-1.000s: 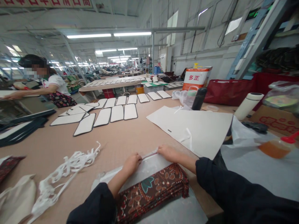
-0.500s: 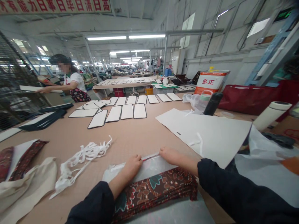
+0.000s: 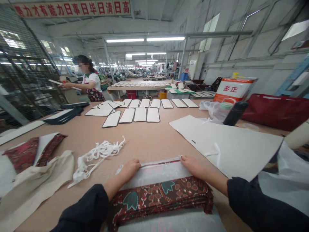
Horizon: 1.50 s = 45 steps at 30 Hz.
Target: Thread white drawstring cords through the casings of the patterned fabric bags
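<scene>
In the head view, my left hand (image 3: 130, 168) is closed on the left end of the far edge of a pale, greyish sheet (image 3: 160, 171). The right end of that edge is between the closed fingers of my right hand (image 3: 193, 165). Between the hands the edge runs nearly straight, with a thin dark red strip showing along it. Nearer to me, a stack of dark brown floral fabric (image 3: 154, 196) with teal and red motifs lies across the pale sheeting. My fingertips are partly hidden.
White tape (image 3: 98, 154) lies tangled to the left, beside beige cloth (image 3: 41, 180) and red patterned fabric (image 3: 24, 151). Dark-edged white panels (image 3: 140, 114) lie farther back. At right are a large white sheet (image 3: 227, 138), a black bottle (image 3: 235, 112) and a tin (image 3: 234, 88). A co-worker (image 3: 90, 80) stands back left.
My hands have moved farther apart along the pale sheet's far edge, the left one leftward and the right one rightward. The whole view has shifted, with the table's things appearing farther right.
</scene>
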Tool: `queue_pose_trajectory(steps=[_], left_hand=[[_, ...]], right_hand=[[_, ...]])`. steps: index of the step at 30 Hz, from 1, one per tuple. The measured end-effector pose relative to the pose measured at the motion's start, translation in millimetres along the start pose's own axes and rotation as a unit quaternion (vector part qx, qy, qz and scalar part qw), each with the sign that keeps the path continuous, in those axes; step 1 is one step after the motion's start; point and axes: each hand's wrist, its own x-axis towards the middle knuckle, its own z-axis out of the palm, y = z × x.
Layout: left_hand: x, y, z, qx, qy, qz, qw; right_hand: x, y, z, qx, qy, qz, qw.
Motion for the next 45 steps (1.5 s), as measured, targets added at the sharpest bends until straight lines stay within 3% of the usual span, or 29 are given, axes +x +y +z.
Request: queue_pose_trajectory(steps=[4,9,12,15,21,24,27,29,32,35,37,40,43,45], left_hand=[[-14,-11,3.1,0.037,0.022,0.021,0.999],[-22,-7,20.1,0.12,0.059,0.075,0.988],[-28,-6,25.3,0.153,0.081,0.092,0.981],[-39,-11,23.5,0.174,0.085,0.086,0.977],[-68,-30,16.8,0.162,0.121,0.065,0.977],[-74,-33,16.1,0.147,0.128,0.056,0.979],[-75,-31,16.1,0.139,0.136,0.045,0.98],[-76,-30,16.6,0.142,0.144,0.041,0.978],[-81,-32,19.3,0.155,0.144,0.051,0.976],[-88,-38,25.7,0.151,0.141,0.061,0.976],[-92,-44,32.1,0.133,0.145,0.052,0.979],[-94,-50,42.4,0.079,0.171,0.005,0.982],[-92,-53,48.8,0.015,0.197,-0.039,0.979],[-89,-52,49.3,-0.004,0.198,-0.053,0.979]], right_hand=[[31,-49,-4,-0.06,-0.058,-0.007,0.996],[64,-152,12,-0.013,-0.014,-0.18,0.984],[65,-183,24,-0.03,0.012,-0.247,0.969],[52,-166,28,-0.063,0.013,-0.24,0.969],[10,-46,22,-0.066,-0.003,-0.092,0.994],[5,-13,20,-0.081,-0.016,-0.039,0.996],[24,-40,14,-0.115,-0.053,-0.028,0.992],[45,-88,9,-0.101,-0.058,-0.077,0.99],[79,-173,10,0.006,-0.065,-0.201,0.977],[104,-230,24,0.056,-0.054,-0.229,0.97],[112,-245,37,0.061,-0.041,-0.226,0.971],[111,-243,53,0.05,0.018,-0.26,0.964],[103,-232,59,0.005,0.084,-0.343,0.936],[101,-227,57,-0.015,0.091,-0.395,0.914]])
